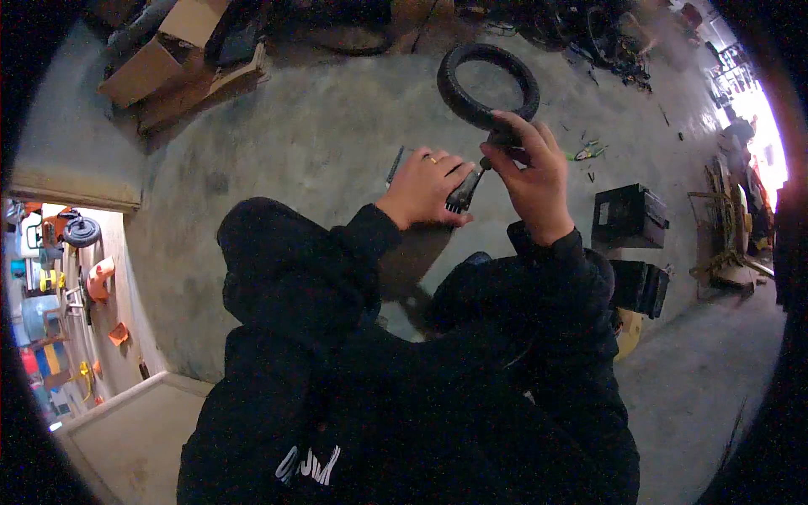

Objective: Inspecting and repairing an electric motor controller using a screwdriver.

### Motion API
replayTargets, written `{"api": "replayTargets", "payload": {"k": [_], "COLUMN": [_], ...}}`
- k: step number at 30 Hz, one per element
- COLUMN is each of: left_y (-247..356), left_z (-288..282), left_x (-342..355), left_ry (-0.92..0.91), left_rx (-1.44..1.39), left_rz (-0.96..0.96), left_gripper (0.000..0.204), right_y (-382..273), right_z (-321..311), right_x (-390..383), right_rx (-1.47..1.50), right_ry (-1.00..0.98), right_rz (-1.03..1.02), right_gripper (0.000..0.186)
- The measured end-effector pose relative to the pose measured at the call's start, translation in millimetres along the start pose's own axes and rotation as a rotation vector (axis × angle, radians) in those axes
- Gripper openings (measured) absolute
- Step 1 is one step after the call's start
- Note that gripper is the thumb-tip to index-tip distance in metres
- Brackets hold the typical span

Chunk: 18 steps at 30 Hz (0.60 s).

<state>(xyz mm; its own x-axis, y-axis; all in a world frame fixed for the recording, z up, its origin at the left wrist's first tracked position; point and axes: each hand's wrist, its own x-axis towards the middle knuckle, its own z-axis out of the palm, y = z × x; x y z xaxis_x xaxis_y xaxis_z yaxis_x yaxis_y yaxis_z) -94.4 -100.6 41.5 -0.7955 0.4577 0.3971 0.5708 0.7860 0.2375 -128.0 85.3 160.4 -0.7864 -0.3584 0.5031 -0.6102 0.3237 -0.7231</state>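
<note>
— What surface is under you?
— Grey concrete floor (320,126); a black tyre (449,82) lies ahead of your hands, cardboard boxes (147,71) upper left.
— And your fingers?
— Your right hand (537,177) pinches a slim tool (486,163); your left hand (423,187) spreads over a dark ridged part (462,195), beneath its fingers.
— Any writing?
— White lettering (309,465) across your black top (404,404).

A thin, gold-coloured metal ring (433,158) circles one of my left fingers (453,166). Behind my fingers on both sides, loose black fabric sleeves (551,259) reach my wrists, joining a black top (412,404); farthest from the fingers, white slanted lettering (316,467) marks it.
</note>
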Motion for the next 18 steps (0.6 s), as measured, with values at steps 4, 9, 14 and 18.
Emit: {"api": "replayTargets", "payload": {"k": [4,9,14,18], "left_y": [1,-1,-4,-2], "left_z": [-1,0,3,1], "left_x": [1,-1,-2,1], "left_ry": [0.014,0.003,0.007,-0.005], "left_rx": [-0.022,-0.024,-0.026,-0.026], "left_rz": [0.022,0.003,-0.004,-0.002], "left_gripper": [0.09,0.09,0.091,0.092], "right_y": [4,13,6,1], "right_z": [-3,-6,-1,0], "right_x": [5,4,9,7], "right_rx": [0.079,0.24,-0.085,-0.221], "right_ry": [-0.088,-0.141,-0.08,0.086], "right_rz": [0.025,0.085,-0.185,-0.134], "right_gripper": [0.045,0.043,0.043,0.046]}}
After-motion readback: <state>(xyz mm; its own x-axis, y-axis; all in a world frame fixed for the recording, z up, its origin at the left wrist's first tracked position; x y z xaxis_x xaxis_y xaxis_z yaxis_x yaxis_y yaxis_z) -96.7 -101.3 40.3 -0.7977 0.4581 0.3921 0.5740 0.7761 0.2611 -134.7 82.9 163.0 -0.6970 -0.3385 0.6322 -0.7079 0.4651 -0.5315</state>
